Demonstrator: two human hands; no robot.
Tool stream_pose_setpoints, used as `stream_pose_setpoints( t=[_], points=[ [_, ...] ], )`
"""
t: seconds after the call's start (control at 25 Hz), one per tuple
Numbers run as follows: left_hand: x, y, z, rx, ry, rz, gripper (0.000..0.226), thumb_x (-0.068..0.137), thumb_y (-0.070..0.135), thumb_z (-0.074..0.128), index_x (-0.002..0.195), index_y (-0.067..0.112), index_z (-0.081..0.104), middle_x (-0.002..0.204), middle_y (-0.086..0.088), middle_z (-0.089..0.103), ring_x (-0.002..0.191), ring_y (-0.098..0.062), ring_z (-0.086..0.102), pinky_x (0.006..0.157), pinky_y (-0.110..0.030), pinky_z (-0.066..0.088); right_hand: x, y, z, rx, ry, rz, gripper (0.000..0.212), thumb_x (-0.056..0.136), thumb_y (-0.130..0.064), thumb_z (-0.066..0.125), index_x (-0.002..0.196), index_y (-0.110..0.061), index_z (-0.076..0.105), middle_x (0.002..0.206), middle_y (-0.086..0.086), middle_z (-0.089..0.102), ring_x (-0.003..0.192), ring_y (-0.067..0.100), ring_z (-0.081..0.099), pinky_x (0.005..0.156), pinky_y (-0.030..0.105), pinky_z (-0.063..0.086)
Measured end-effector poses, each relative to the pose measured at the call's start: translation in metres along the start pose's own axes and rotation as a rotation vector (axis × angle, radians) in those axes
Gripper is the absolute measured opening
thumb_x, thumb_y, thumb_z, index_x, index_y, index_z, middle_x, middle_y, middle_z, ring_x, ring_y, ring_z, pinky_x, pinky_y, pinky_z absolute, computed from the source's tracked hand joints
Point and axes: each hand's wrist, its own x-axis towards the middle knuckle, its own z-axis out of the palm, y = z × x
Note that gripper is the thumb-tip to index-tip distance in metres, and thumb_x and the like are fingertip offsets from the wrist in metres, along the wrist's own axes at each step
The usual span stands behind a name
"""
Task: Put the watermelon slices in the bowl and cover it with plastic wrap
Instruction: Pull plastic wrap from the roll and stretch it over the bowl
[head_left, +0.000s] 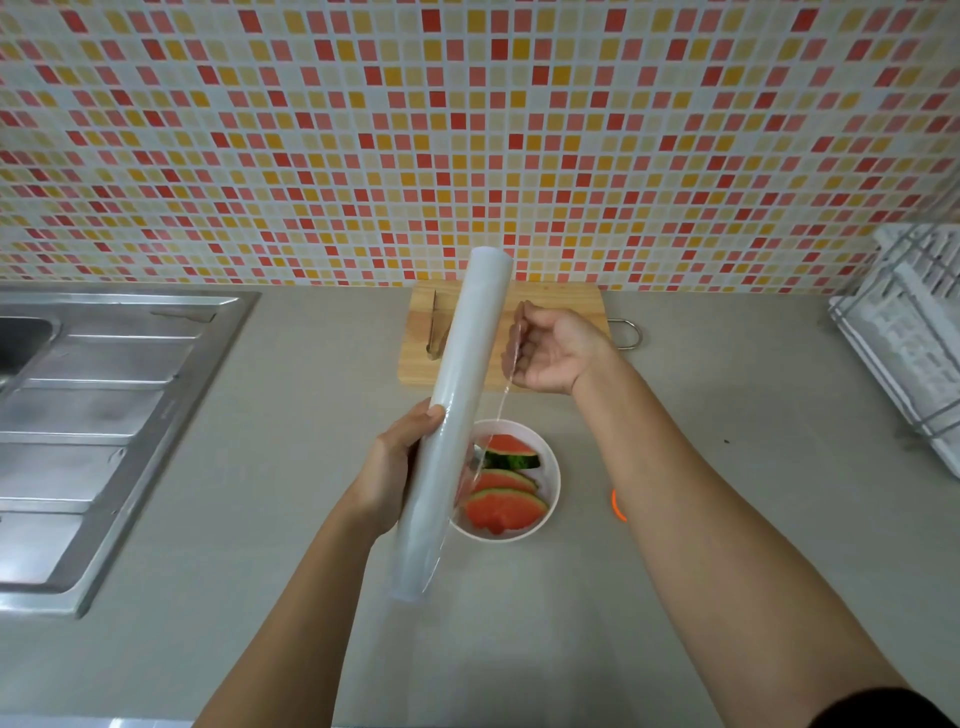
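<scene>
A white bowl (552, 480) stands on the grey counter with three watermelon slices (505, 509) lying in it. My left hand (395, 470) grips a long roll of plastic wrap (460, 395) near its middle, holding it raised and tilted above the bowl's left rim. My right hand (556, 351) is to the right of the roll's upper part, with its fingers pinched on the free edge of the clear film (511, 353). A short stretch of film runs from the roll to those fingers. The roll hides the bowl's left side.
A wooden cutting board (561, 304) with a knife (432, 332) on it lies behind the bowl, against the tiled wall. A steel sink drainboard (98, 415) fills the left. A white dish rack (904, 338) stands at the right. A small orange object (617, 505) peeks out beside my right forearm.
</scene>
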Motion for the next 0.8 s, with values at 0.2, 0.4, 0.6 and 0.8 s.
stream_pose_setpoints(
  t=[0.2,0.4,0.6,0.8],
  points=[
    [0.004,-0.002,0.003,0.076,0.043,0.010,0.028,0.083,0.045,0.056,0.095,0.020,0.062,0.080,-0.013,0.063,0.063,-0.026,0.060,0.056,-0.037,0.050,-0.002,0.006,0.003,-0.028,0.004,-0.351,0.019,0.094,-0.026,0.052,0.079,-0.016,0.054,0.060,-0.002,0.047,0.058,0.010,0.047,0.060,0.026,0.048],
    [0.000,0.004,0.013,0.470,0.228,0.143,0.037,0.082,0.061,0.048,0.104,0.034,0.057,0.083,0.010,0.068,0.070,-0.007,0.067,0.055,-0.017,0.050,-0.008,0.014,-0.002,-0.188,0.030,-0.642,0.017,0.096,-0.032,0.048,0.082,-0.026,0.055,0.069,-0.005,0.049,0.066,0.009,0.046,0.059,0.025,0.045],
    [-0.005,0.010,0.011,0.639,0.328,0.216,0.039,0.082,0.059,0.043,0.109,0.034,0.057,0.090,0.015,0.064,0.072,0.011,0.059,0.054,-0.008,0.042,-0.008,0.036,-0.018,-0.064,-0.214,-0.568,0.026,0.091,-0.027,0.055,0.107,-0.047,0.055,0.100,-0.008,0.062,0.084,0.009,0.060,0.067,0.031,0.051],
    [-0.007,0.011,0.008,0.707,0.320,0.216,0.041,0.085,0.056,0.044,0.118,0.033,0.055,0.097,0.018,0.061,0.078,0.017,0.055,0.055,-0.001,0.039,-0.004,0.058,-0.023,-0.076,-0.148,-0.342,0.030,0.088,-0.035,0.060,0.114,-0.020,0.055,0.090,0.000,0.063,0.070,0.009,0.060,0.058,0.023,0.052]
  ],
)
